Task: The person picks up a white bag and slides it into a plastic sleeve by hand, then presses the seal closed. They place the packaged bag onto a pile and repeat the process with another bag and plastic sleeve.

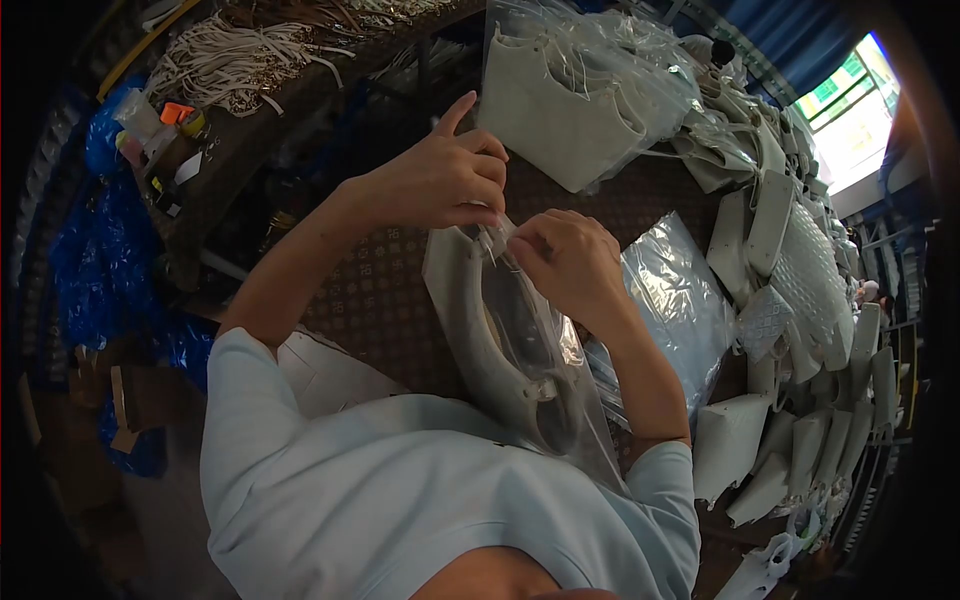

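Observation:
A pale grey handbag (455, 300) lies in front of my body, with a clear plastic bag (590, 420) over part of it. My left hand (445, 180) is at the handbag's far end, its index finger stretched out and its thumb and other fingers closed on the plastic's edge. Close beside it, my right hand (575, 262) has curled fingers pinching the plastic near the handle's end. The exact grip points are partly hidden by the fingers.
Another handbag in plastic (560, 120) stands beyond my hands. Flat plastic bags (675, 290) lie at the right, beside piled pale handbags (730, 440). Bundled straps (240, 60) cover a bench at the upper left. Blue plastic sheeting (110, 260) hangs at the left.

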{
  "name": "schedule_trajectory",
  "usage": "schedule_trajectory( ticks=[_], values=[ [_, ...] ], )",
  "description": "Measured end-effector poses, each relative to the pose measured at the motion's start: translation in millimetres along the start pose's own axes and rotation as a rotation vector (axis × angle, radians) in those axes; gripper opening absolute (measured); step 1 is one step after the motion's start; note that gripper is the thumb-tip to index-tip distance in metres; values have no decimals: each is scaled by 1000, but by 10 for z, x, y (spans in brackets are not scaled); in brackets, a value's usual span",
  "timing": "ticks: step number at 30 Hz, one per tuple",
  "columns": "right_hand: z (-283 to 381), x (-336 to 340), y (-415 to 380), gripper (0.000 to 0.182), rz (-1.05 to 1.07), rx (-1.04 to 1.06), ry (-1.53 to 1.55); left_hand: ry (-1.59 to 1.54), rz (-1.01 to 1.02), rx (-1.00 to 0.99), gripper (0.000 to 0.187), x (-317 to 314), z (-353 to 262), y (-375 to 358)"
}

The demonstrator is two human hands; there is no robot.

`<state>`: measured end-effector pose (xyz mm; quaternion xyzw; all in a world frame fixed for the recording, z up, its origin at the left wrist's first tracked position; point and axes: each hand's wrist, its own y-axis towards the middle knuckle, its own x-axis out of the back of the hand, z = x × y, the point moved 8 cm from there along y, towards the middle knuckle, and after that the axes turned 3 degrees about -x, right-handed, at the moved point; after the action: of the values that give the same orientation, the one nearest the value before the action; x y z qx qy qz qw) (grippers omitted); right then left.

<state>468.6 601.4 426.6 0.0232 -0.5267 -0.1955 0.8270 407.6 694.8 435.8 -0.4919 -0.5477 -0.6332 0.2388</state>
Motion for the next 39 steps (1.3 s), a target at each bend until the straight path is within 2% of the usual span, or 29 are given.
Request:
schedule_trajectory(
  ticks=[3, 5, 11, 18, 20, 21, 22, 23, 24, 25, 26, 27, 29, 31, 32, 33, 34, 35, 36, 37, 39],
  values=[
    [-8, 94, 8, 11, 0, -66, 104, -52, -35, -20, 8, 82, 24, -27],
    [69, 130, -29, 10, -58, 70, 57, -88, -68, 3, 7, 147, 57, -72],
    [101, 132, -70, 8, -46, 108, 71, 66, -91, 64, 5, 332, 281, -304],
    [154, 84, -97, 8, -63, 122, 152, 261, -118, 222, 7, 499, 552, -638],
    [188, 69, -106, 9, -56, 112, 215, 283, -135, 248, 6, 561, 813, -924],
    [173, 67, -148, 9, -51, 109, 217, 398, -237, 375, 5, 684, 1178, -1295],
    [125, 3, -220, 1, 42, 58, 297, 511, -336, 500, 5, 733, 1391, -1564],
    [60, -34, -251, 9, 122, 13, 372, 514, -339, 493, 5, 649, 1412, -1602],
    [-53, -28, -263, 9, 112, 16, 372, 166, -365, 690, 12, 507, 1576, -1756],
    [-262, -91, -355, 22, 116, -40, 719, -202, -361, 882, 19, 238, 1642, -1967],
    [-515, -163, -479, 37, 118, -97, 1064, -356, -293, 885, 36, -64, 1510, -1961],
    [-796, -188, -662, 50, 159, -41, 1028, -504, -239, 880, 54, -372, 1354, -1884],
    [-1295, -409, -1268, 45, 202, -425, 521, -1077, -151, 1013, 89, -1016, 1031, -1933],
    [-1655, -963, -2222, 55, 482, -472, 173, -1312, -131, 959, 101, -1327, 792, -1863],
    [-1852, -1053, -2309, 55, 477, -476, 166, -1317, -132, 949, 101, -1467, 737, -1842],
    [-2001, -1062, -2448, 53, 441, -358, 265, -1428, -121, 931, 100, -1629, 665, -1800],
    [-2641, -541, -3051, 51, 401, -240, 367, -1536, -100, 912, 98, -1757, 624, -1747],
    [-3398, 381, -3846, 50, 355, -131, 472, -1541, -78, 905, 98, -1844, 625, -1706],
    [-4049, 777, -4604, 48, 302, -19, 571, -1442, -46, 989, 96, -1942, 693, -1705],
    [-3852, 327, -4384, 47, 243, 99, 666, -1335, -16, 1067, 94, -2009, 784, -1703],
    [-2717, -1348, -2636, 44, 118, 355, 846, -1341, 45, 1089, 90, -2022, 1036, -1716]
  ],
)
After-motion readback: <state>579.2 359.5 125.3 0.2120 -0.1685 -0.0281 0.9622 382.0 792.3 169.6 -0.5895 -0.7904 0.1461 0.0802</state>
